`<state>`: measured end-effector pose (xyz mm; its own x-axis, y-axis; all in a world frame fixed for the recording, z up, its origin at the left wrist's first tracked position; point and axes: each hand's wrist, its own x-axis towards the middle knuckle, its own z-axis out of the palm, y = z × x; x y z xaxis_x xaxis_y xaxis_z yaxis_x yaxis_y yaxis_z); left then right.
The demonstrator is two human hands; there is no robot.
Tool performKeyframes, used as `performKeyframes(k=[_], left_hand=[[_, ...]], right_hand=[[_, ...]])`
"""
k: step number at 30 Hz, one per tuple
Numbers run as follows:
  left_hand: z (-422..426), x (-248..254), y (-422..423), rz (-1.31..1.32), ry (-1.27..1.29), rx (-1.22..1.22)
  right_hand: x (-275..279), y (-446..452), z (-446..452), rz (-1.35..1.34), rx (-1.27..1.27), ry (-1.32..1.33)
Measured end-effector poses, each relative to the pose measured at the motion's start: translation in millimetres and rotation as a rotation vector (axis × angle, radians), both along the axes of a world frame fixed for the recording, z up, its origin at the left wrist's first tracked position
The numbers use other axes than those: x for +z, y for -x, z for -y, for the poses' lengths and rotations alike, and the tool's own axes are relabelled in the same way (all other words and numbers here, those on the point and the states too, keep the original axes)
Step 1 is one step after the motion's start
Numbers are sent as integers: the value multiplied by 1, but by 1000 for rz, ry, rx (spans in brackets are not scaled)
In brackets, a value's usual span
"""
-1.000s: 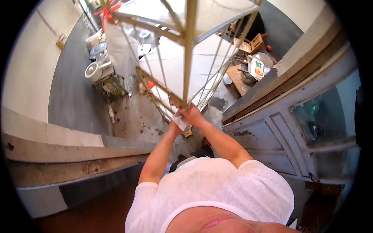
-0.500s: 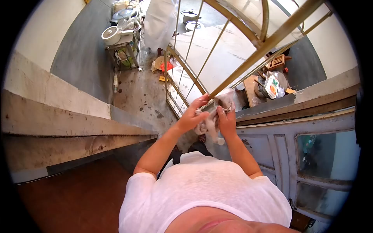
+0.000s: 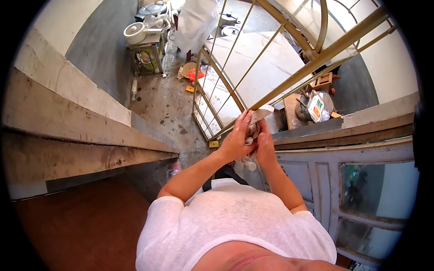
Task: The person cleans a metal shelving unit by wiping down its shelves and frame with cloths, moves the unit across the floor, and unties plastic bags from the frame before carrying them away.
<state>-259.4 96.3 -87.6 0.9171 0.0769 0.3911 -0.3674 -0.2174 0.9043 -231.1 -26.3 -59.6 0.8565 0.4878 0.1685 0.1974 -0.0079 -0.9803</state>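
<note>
A crumpled, stained whitish cloth (image 3: 254, 130) is bunched between my two hands, in front of my chest. My left hand (image 3: 236, 139) presses against its left side, fingers together and pointing up toward the corner of a gold-coloured metal frame (image 3: 312, 67). On the other side, my right hand (image 3: 266, 148) closes round the cloth, its fingers partly hidden by the folds. One flap of cloth sticks up against the frame's thick bar. Whether the cloth wraps the bar or only touches it, I cannot tell. Thin bars of the frame run upward beyond my hands.
Behind the bars is a white marbled surface (image 3: 253, 63). A white lidded pot (image 3: 134, 34) stands on a small table at the far left. Right of the frame, a plastic package (image 3: 316, 107) lies among clutter. A panelled door (image 3: 325, 180) is at my right, a ledge (image 3: 81, 158) at my left.
My hands have come closer together, and the cloth is more bunched between them. My left fingers, spread apart before, are now together against it. The view has shifted slightly.
</note>
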Motion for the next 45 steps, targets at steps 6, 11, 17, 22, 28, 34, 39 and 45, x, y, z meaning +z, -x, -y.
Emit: performKeyframes(k=[6, 11, 17, 22, 28, 34, 39, 45], left_hand=[[-5, -24, 2, -108, 381, 56], [-83, 18, -50, 14, 302, 547], [-93, 40, -106, 26, -263, 426], [-64, -11, -103, -82, -384, 311], [-60, -25, -102, 27, -348, 340], [-66, -39, -105, 161, -383, 419], [-107, -51, -128, 407, -617, 584], [-74, -76, -88, 256, -424, 470]], right_hand=[[4, 8, 6, 301, 84, 278], [30, -12, 12, 246, -88, 146], [25, -63, 22, 350, -189, 259], [13, -127, 4, 756, 258, 771], [2, -126, 5, 801, 269, 712], [2, -124, 7, 696, 226, 783], [1, -124, 4, 674, 236, 742], [-3, -123, 8, 741, 203, 782]])
